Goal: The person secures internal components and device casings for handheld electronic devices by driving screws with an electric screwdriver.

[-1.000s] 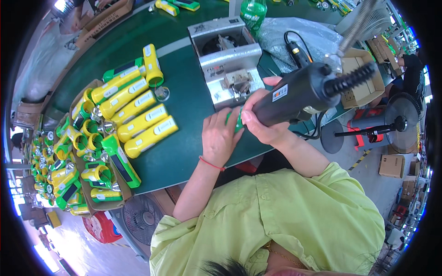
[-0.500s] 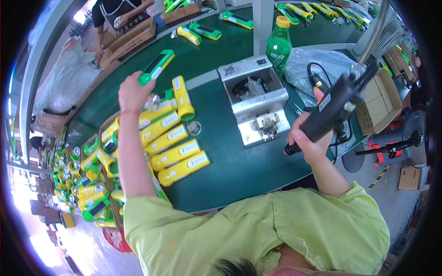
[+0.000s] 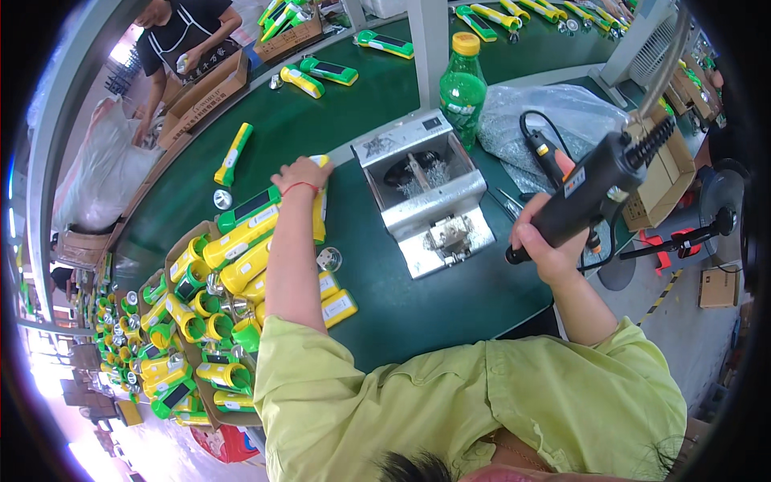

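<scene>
My left hand (image 3: 299, 173) reaches out over the green belt (image 3: 401, 297) and curls over the far end of a yellow flashlight (image 3: 321, 210), one of a row of yellow-and-green flashlights (image 3: 241, 241). A single green-and-yellow flashlight (image 3: 233, 153) lies alone on the belt just beyond that hand. My right hand (image 3: 544, 241) is raised at the right and grips a black electric screwdriver (image 3: 598, 186) hanging on a coiled cord, its tip pointing down-left toward the belt's edge.
A metal screw-feeder box (image 3: 426, 193) stands between my hands, with a green bottle (image 3: 462, 84) and a clear plastic bag (image 3: 562, 116) behind it. Cardboard trays of flashlight parts (image 3: 197, 329) fill the left. A second screwdriver (image 3: 544, 154) lies nearby. A co-worker (image 3: 181, 32) stands at top left.
My left hand lifted a green-and-yellow flashlight away from the work spot, let it go far out on the belt, and came down on the row. My right hand swung the screwdriver right.
</scene>
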`<state>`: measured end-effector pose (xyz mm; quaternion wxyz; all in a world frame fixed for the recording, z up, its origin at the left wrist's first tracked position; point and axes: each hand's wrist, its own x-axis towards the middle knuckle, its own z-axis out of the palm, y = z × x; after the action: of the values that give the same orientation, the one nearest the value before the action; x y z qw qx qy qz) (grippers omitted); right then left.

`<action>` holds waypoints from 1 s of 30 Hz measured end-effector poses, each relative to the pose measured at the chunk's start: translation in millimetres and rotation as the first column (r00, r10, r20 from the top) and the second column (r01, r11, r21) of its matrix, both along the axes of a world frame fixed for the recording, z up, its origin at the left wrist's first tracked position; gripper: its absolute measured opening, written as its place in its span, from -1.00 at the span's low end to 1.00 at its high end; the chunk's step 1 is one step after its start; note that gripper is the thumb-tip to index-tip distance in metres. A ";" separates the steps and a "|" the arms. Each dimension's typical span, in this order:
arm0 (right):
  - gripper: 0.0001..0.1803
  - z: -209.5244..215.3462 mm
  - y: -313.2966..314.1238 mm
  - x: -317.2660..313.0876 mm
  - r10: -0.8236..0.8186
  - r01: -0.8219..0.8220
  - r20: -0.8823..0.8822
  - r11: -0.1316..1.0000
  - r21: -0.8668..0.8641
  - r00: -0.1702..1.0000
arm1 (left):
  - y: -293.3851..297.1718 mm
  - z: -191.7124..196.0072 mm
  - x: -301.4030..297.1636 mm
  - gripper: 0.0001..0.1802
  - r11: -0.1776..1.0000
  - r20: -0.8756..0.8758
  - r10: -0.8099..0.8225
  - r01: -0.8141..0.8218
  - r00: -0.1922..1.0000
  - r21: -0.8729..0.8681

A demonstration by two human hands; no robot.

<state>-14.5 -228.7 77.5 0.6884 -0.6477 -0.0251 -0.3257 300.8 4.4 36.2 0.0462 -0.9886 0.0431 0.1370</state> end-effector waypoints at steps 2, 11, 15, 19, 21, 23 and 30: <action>0.00 3.0 5.6 1.6 0.028 -0.028 0.006 0.999 0.017 1.000 | 13.3 0.4 -12.5 -0.17 0.966 0.114 0.078 -0.047 0.990 -0.253; 0.05 29.2 -9.8 11.2 0.086 -0.064 0.090 0.973 -0.222 0.992 | 27.5 108.0 -228.3 -0.47 0.474 0.505 0.032 0.431 0.863 -0.768; -0.39 30.9 16.1 42.6 0.095 -0.030 0.297 0.976 -0.217 0.950 | 0.8 26.0 -309.1 -0.51 0.573 0.553 -0.620 0.803 0.557 -0.167; -0.91 35.8 32.6 51.7 0.103 -0.035 0.320 0.977 -0.210 0.942 | -32.3 -15.1 -327.9 -0.41 0.619 0.577 -0.566 0.766 0.589 -0.175; -0.93 34.1 36.6 52.3 0.123 -0.056 0.280 0.970 -0.237 0.952 | -33.6 -11.5 -334.0 -0.30 0.676 0.492 -0.473 0.659 0.731 -0.330; -0.93 27.4 38.8 49.8 0.119 -0.057 0.258 0.970 -0.236 0.959 | -24.1 -12.9 -337.6 -0.28 0.700 0.467 -0.502 0.659 0.728 -0.274; -0.81 22.4 39.5 54.9 0.154 -0.030 0.236 0.888 -0.459 0.960 | -12.6 -24.6 -322.6 -0.51 0.630 0.433 -0.565 0.706 0.703 -0.325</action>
<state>40.3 -189.3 99.9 0.5246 -0.7379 -0.2226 -0.3616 -21.8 -8.2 11.7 -0.1419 -0.8964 0.4171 -0.0495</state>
